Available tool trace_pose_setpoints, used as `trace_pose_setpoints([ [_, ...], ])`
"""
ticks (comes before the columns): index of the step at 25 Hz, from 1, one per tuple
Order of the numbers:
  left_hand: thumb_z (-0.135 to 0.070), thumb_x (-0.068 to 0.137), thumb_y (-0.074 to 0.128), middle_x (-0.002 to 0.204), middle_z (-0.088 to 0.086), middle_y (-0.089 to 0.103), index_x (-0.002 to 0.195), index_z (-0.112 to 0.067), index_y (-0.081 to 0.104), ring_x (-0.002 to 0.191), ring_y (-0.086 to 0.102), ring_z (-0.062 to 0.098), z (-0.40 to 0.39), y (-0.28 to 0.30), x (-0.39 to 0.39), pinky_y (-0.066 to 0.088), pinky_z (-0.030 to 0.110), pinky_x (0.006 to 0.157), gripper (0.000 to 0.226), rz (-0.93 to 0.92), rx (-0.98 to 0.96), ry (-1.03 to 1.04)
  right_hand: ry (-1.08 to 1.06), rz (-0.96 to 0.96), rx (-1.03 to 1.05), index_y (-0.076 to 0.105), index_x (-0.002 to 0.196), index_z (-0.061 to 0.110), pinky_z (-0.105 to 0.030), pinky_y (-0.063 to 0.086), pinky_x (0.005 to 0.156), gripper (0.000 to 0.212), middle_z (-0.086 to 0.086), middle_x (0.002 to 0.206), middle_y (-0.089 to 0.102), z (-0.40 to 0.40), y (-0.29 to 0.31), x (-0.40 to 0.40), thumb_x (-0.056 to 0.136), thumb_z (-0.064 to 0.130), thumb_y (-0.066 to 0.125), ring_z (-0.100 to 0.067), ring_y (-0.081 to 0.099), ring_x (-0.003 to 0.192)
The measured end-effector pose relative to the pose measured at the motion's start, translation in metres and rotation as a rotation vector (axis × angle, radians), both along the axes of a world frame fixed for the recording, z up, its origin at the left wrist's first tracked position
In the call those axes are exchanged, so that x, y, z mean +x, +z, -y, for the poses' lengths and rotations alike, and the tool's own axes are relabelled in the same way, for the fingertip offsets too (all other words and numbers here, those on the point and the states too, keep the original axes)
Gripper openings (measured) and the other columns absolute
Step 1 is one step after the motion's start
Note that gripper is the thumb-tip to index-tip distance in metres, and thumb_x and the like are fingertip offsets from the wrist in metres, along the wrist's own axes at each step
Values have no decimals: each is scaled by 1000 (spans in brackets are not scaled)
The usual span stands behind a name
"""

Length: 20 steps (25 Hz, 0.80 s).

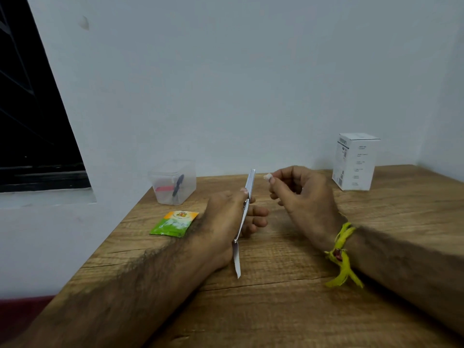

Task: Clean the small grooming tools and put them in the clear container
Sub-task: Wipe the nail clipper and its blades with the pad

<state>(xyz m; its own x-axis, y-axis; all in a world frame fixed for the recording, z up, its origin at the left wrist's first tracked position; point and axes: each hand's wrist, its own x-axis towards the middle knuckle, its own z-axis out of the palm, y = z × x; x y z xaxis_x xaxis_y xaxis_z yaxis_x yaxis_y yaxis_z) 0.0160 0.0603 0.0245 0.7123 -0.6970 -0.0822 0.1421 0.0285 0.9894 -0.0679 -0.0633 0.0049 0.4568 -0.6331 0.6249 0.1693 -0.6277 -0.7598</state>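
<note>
While the left hand grips the clipper upright and the right hand pinches a swab, the open file could nick skin; the container sits at ten o'clock.

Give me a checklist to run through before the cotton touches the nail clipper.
1. Left hand grips the nail clipper firmly: ok, thumb pressed on it, fingers curled behind.
2. Right hand pinches the cotton bit: ok, held at the fingertips.
3. Cotton touching the clipper: not ok, a gap remains.
4. Cotton damp enough to clean: cannot tell.
5. Clear container open and reachable: ok for reach, at the table's back left; lid state cannot tell. It already holds a black and a pink item.
6. Green sachet out of the way: ok, lying left of the left hand.
</note>
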Motion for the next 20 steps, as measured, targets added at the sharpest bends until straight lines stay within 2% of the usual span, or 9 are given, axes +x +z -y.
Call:
trace_pose_setpoints([
  [2, -21, 105, 50, 84, 14, 73, 100, -1, 65, 61, 67, 16, 1, -2, -1, 47, 17, 42, 26, 6, 5, 46, -66, 22, -214, 71, 95, 13, -29, 58, 70, 5, 4, 80, 71, 0, 0, -1, 93, 15, 67, -12, 68, 77],
  [4, -19, 105, 50, 76, 13, 73, 104, -2, 65, 58, 68, 17, 2, -3, -2, 48, 18, 43, 22, 31, -15, 48, -103, 27, -403, 71, 97, 11, -25, 55, 71, 6, 5, 84, 69, -1, -1, -1, 93, 10, 67, -8, 66, 79],
  [6, -17, 104, 51, 73, 14, 74, 108, -5, 64, 57, 68, 18, 2, -5, -2, 50, 21, 45, 18, 56, -44, 23, -112, 27, -488, 72, 96, 10, -24, 54, 71, 7, 4, 85, 69, -2, -2, 2, 92, 8, 67, -7, 65, 80],
  [9, -18, 103, 53, 78, 13, 75, 110, -8, 69, 63, 70, 20, 3, -9, -1, 55, 27, 54, 20, 81, -75, -54, -92, 22, -528, 71, 96, 9, -26, 55, 73, 7, 3, 87, 70, -1, -2, 6, 91, 7, 67, -7, 66, 81],
  [14, -14, 100, 58, 75, 9, 72, 102, 4, 73, 69, 71, 21, 0, -10, 0, 60, 32, 64, 23, 66, -150, -172, -87, 78, -499, 72, 93, 8, -24, 56, 72, 7, 3, 83, 71, -1, -2, 6, 89, 4, 68, -6, 67, 78],
  [17, -12, 100, 57, 85, 14, 75, 105, 4, 72, 76, 73, 27, 1, -11, 0, 61, 32, 66, 22, 95, -136, -206, -129, 101, -500, 72, 92, 9, -23, 55, 72, 7, 4, 82, 70, 1, 0, 4, 89, 4, 69, -6, 66, 78],
  [20, -9, 100, 57, 87, 18, 76, 102, 4, 72, 80, 75, 31, 1, -12, 1, 61, 31, 61, 19, 128, -119, -211, -150, 69, -546, 72, 94, 8, -23, 54, 73, 7, 2, 84, 70, 1, 0, 5, 90, 5, 68, -9, 65, 79],
])
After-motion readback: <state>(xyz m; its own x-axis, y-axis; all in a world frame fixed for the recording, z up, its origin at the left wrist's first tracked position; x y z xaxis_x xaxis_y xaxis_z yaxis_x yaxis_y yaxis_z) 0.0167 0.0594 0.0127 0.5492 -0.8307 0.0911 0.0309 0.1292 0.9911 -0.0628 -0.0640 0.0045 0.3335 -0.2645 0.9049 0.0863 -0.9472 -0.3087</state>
